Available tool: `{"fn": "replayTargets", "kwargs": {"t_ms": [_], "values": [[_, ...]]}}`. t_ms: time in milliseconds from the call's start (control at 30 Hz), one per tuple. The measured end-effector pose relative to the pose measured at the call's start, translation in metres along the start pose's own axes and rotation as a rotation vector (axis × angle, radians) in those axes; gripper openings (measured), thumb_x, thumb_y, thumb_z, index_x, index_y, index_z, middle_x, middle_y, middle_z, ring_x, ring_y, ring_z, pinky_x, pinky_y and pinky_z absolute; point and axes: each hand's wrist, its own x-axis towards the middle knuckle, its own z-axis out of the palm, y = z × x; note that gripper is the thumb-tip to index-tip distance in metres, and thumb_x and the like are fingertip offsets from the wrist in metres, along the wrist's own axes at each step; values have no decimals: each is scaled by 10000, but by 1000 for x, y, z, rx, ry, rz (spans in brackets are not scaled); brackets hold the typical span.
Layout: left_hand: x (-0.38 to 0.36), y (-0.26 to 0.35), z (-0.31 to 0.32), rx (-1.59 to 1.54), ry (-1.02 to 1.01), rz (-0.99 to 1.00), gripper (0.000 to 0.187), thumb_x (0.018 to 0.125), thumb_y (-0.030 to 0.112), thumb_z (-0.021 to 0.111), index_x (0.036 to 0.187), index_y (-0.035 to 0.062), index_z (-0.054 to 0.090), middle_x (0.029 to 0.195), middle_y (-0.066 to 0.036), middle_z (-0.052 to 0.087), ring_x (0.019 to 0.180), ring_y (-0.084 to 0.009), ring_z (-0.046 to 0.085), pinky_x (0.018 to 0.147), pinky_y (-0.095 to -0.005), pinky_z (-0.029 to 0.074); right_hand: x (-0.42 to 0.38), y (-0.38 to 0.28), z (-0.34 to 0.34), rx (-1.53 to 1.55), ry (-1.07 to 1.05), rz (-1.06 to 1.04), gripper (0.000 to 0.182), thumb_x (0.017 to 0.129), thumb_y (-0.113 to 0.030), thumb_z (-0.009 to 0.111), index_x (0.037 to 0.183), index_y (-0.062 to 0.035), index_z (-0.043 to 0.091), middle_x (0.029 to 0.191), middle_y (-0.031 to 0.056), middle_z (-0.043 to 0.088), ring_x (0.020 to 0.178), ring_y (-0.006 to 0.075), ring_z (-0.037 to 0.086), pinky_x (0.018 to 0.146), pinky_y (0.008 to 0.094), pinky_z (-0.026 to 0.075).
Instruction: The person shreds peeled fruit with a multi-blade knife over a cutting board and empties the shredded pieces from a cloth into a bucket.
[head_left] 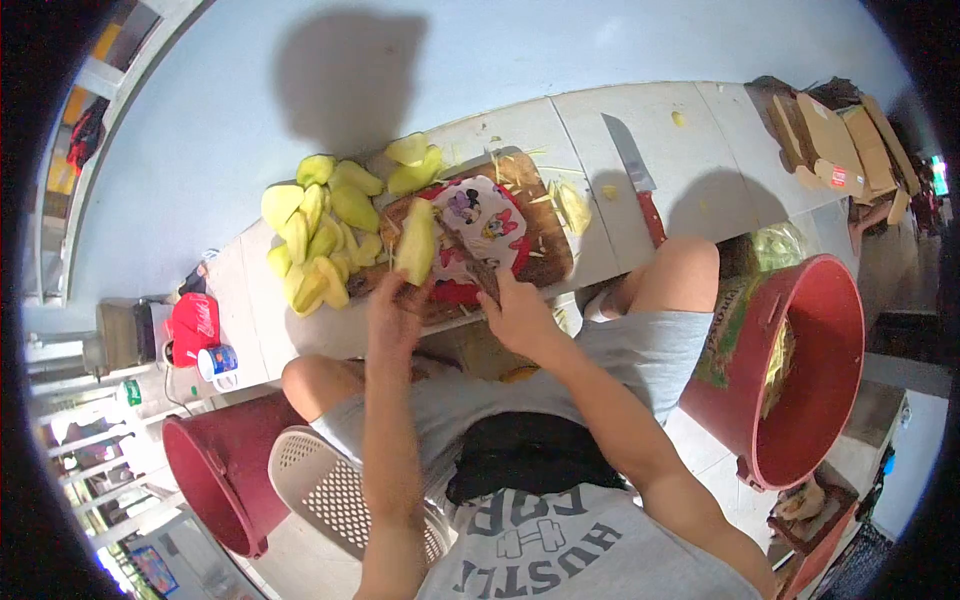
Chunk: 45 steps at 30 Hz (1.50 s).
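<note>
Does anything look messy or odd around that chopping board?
Slightly. Pale shreds lie untidily past the edge of the wooden board; a cartoon-print cloth, an unexpected sight there, lies on it; and a loose knife rests with its red handle near the person's right knee.

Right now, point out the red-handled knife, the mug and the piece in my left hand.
Red-handled knife (635, 168), head view: on the blade.
Mug (216, 362), head view: on its side.
Yellow-green piece (416, 244) in your left hand (396, 304), head view: middle of its length.

A dark shadow (345, 75) falls across the pale wall (570, 45).
</note>
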Motion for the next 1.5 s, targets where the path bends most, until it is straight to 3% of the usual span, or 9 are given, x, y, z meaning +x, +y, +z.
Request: {"fn": "replayTargets", "kwargs": {"t_ms": [167,267,333,567,633,967,1033,1167,1500], "values": [[-12,-42,21,82,-22,-103,380,959,142,604,1270,-63,529,1217,-169,619,1086,-298,638,913,-423,573,-10,1,-10,27,15,37,415,963,-226,582,1202,89,452,833,357,646,847,544,636,769,594,511],[-9,-43,25,611,-30,-131,444,944,228,655,1259,-68,557,1189,-193,626,1076,-329,627,908,-429,533,-14,10,-11,31,8,45,417,962,-238,586,1191,84,455,853,372,637,858,554,627,784,605,499],[-11,-42,31,1579,145,515,529,903,314,713,1246,-69,587,1123,-217,635,1043,-370,616,893,-431,497,-11,12,-10,37,15,49,414,962,-246,587,1184,79,456,863,379,633,862,559,622,789,611,492],[6,-37,25,1579,104,750,535,884,300,727,1246,-73,599,1073,-210,641,997,-339,621,861,-425,502,-16,3,-12,65,-11,23,325,944,-226,619,1078,34,478,849,332,644,846,546,613,755,585,487],[0,-24,32,1186,102,391,472,920,237,693,1267,-65,587,1080,-155,652,960,-248,641,797,-380,537,-14,-1,-15,68,-36,-7,327,945,-229,617,1079,33,476,843,329,643,838,543,615,750,581,489],[-14,-33,33,516,-62,57,440,928,171,696,1297,-33,569,1088,-112,665,954,-191,667,800,-314,554,-28,2,-27,-11,-25,23,331,977,-264,562,1047,33,434,769,331,633,773,535,630,699,600,500],[-11,-38,36,1154,-143,441,456,891,170,743,1266,-30,578,1146,-113,632,971,-202,671,815,-322,556,-28,10,-26,-22,-15,46,331,981,-271,555,1038,30,429,770,327,635,768,533,631,698,599,503],[5,-47,32,1410,-227,1155,369,850,143,752,1150,1,591,1196,-167,555,944,-300,646,820,-394,528,-28,19,-22,-84,-42,47,342,989,-283,544,1039,34,428,795,322,641,758,528,634,687,586,516],[65,-49,-2,1283,-525,1158,414,875,348,647,1101,4,612,1139,-233,561,1027,-416,566,887,-493,457,-22,13,-14,-206,-11,25,315,997,-293,536,1010,10,453,766,268,654,705,466,673,614,539,563]]}}
